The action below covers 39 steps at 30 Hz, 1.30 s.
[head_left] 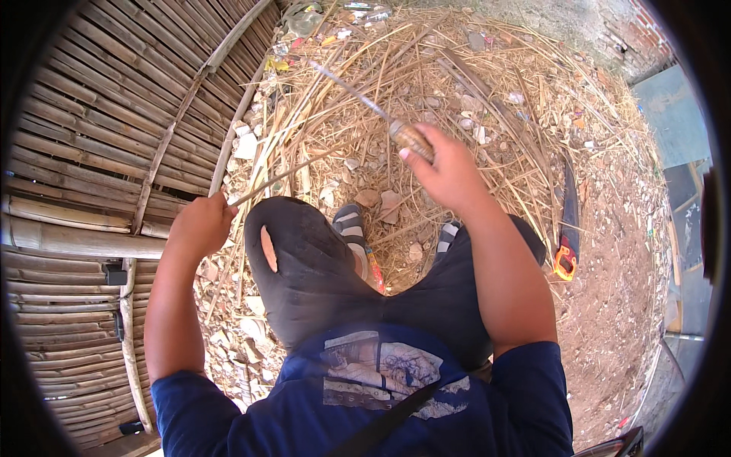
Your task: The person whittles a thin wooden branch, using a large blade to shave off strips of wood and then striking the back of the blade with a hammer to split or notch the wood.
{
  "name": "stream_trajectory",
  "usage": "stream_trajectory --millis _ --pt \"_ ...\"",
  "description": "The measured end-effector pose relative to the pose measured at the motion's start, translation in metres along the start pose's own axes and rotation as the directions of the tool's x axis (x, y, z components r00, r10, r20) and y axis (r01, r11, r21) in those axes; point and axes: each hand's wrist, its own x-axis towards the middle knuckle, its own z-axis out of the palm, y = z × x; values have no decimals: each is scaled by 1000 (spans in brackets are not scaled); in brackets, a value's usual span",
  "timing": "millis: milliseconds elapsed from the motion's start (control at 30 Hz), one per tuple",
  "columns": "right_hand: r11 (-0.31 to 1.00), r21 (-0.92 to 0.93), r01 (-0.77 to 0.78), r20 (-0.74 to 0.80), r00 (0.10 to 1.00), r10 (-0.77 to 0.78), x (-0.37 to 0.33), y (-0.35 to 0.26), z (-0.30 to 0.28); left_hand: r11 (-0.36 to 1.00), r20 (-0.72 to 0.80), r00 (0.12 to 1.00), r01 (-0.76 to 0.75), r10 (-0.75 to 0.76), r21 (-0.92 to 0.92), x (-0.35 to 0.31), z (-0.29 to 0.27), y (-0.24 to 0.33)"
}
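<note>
In our left hand [199, 226], beside the left knee, we hold a thin stick [293, 171] with the fingers curled around its near end; it slants forward past the knee, and we cannot tell whether it touches the trousers [320, 259]. Our right hand [444, 169] wraps around the brown handle of a knife [352, 93], held in front of us, its narrow blade pointing forward and left, apart from the stick. We see dry stalks [426, 46] littering the ground ahead. A saw [568, 213] with an orange handle lies beyond our right knee, and a bamboo wall [99, 145] stands at our left.
</note>
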Motion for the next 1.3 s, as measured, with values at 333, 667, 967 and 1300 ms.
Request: stream_trajectory --millis 333,667,967,1300 --pt "841 -196 504 340 839 -424 -36 -15 37 572 296 955 249 -11 -782 -121 85 -1" --pt "843 -488 227 364 931 -40 -34 18 27 485 144 990 118 16 -867 -181 163 17" --pt "782 -350 516 531 797 -288 -41 7 57 522 -20 1000 -25 14 -853 -177 184 17" --pt "953 -285 -104 117 983 142 -9 31 23 562 -75 997 -65 5 -825 -177 176 13"
